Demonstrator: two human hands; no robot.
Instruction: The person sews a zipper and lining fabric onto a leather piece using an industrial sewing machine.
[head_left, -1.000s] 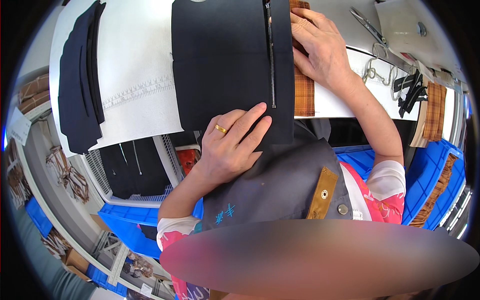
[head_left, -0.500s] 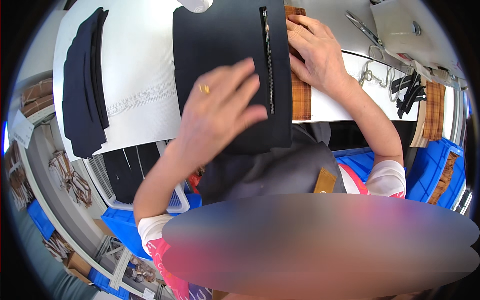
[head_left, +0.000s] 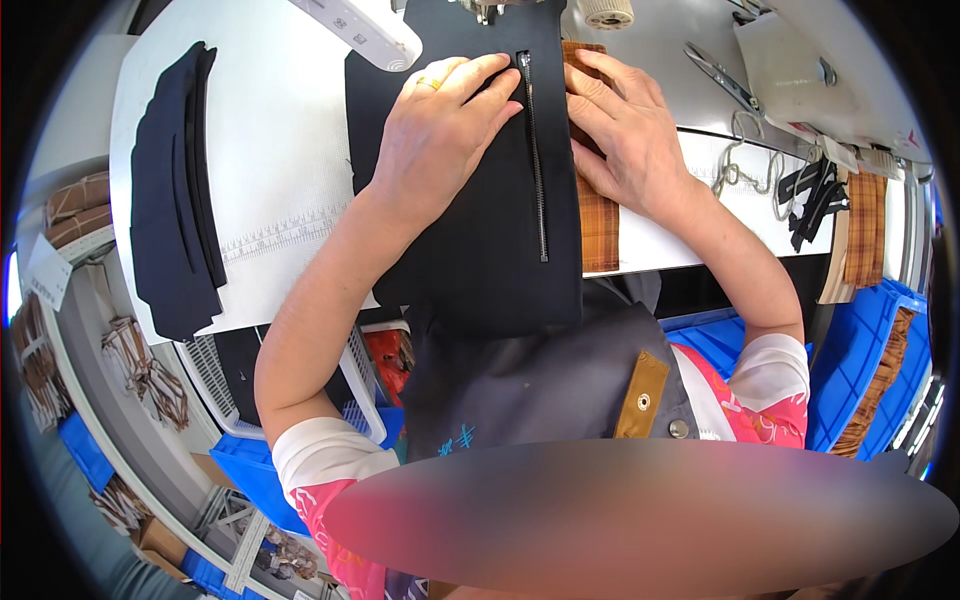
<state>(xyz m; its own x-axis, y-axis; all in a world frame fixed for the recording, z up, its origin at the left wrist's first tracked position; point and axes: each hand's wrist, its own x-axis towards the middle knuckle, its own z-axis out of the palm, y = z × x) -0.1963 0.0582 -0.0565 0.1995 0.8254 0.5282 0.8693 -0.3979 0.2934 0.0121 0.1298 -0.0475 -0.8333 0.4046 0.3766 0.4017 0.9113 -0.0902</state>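
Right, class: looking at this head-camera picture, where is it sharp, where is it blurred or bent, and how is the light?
Head view: even, bright light with soft shadows; the left hand, right hand and black fabric panel with a zip are sharp; the white worktable edge bows from fisheye distortion; a smeared blurred band crosses the bottom; corners fall black.

We see a dark navy fabric panel (head_left: 480, 240) lying flat on the white table, its lower edge hanging over; a closed-looking metal zipper (head_left: 535, 160) runs lengthwise down it.
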